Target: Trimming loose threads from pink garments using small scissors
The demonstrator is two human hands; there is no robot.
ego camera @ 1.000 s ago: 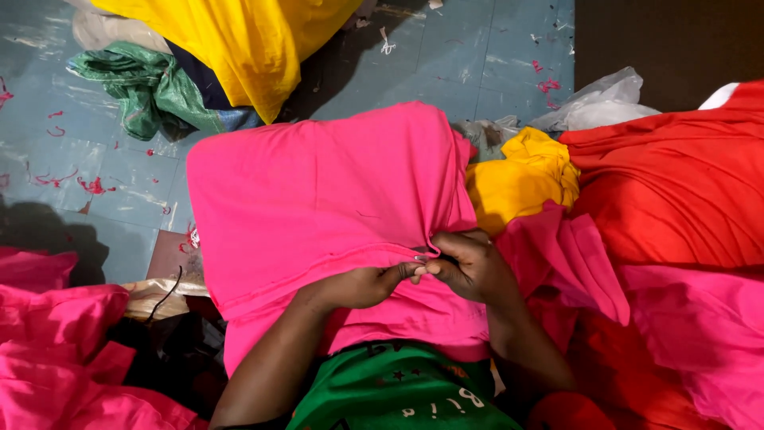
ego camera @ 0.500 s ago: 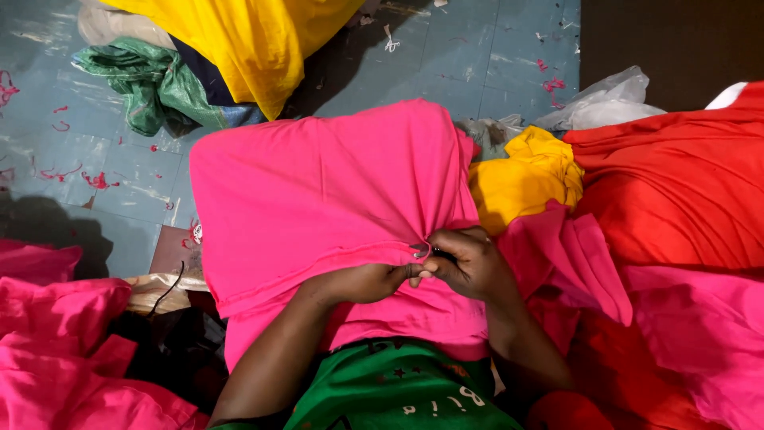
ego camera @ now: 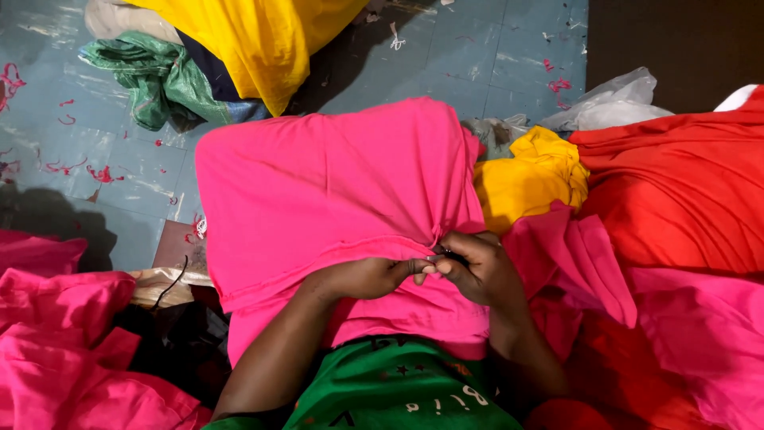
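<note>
- The left hand (ego camera: 368,277) pinches a fold of the pink garment (ego camera: 334,191) between thumb and fingertips, fingers closed on the cloth.
- The right hand (ego camera: 477,267) meets it fingertip to fingertip, closed on the same fold and on a small dark item that is too tiny to identify.
- To do this pinch well, it seems best to keep the fold taut between both hands and work close to the seam ridge, so the cloth does not bunch.
- The pink garment lies draped over the person's lap, spreading away from both hands and to the left of the left hand; its hem ridge runs straight under the fingertips.
- A yellow cloth bundle (ego camera: 529,177) sits just beyond the right hand, and red fabric (ego camera: 676,191) lies further right.
- The tiled floor (ego camera: 95,167) shows beyond the left hand.
</note>
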